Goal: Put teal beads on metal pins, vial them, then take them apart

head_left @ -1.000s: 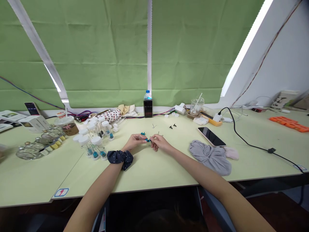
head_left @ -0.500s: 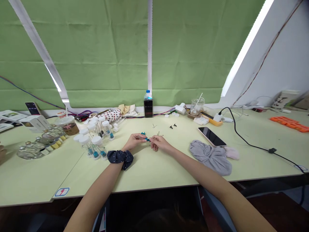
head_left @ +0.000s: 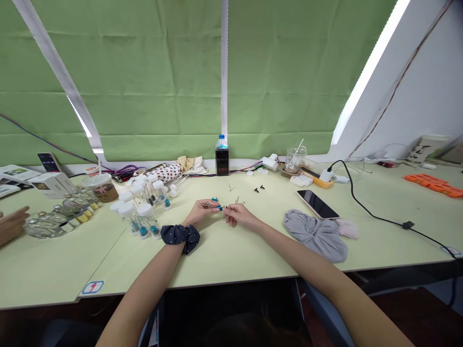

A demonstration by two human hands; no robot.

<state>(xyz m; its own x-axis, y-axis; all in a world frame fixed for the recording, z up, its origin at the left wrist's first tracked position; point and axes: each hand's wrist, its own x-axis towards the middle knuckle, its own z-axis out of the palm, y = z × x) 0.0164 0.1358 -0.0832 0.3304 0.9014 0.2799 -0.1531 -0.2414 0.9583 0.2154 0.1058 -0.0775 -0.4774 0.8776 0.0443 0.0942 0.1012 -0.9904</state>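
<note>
My left hand (head_left: pixel 202 211) is closed in a pinch on a small teal part (head_left: pixel 219 207) with thin metal rods. Closed fingertips of my right hand (head_left: pixel 238 213) meet the right end of that part. A tiny dark bit shows at those fingertips, too small to make out. Just behind my left hand lies a second teal piece (head_left: pixel 214 199). Thin metal pins (head_left: pixel 238 199) are on the table beyond my right hand, and more pins (head_left: pixel 231 188) lie farther back. Two small black pieces (head_left: pixel 256 190) rest to the right of them.
Several white-capped clear vials (head_left: pixel 145 210) with teal parts stand left of my hands. Glass bottles (head_left: pixel 45 225) and another person's hand (head_left: pixel 12 225) are farther left. A dark-labelled bottle (head_left: pixel 222 161) stands behind. On the right are a phone (head_left: pixel 317 204) and grey cloth (head_left: pixel 314 236).
My right fingertips have shifted slightly left along the teal part, and a dark bit shows there. At the far left, the other person's hand has come farther into view.
</note>
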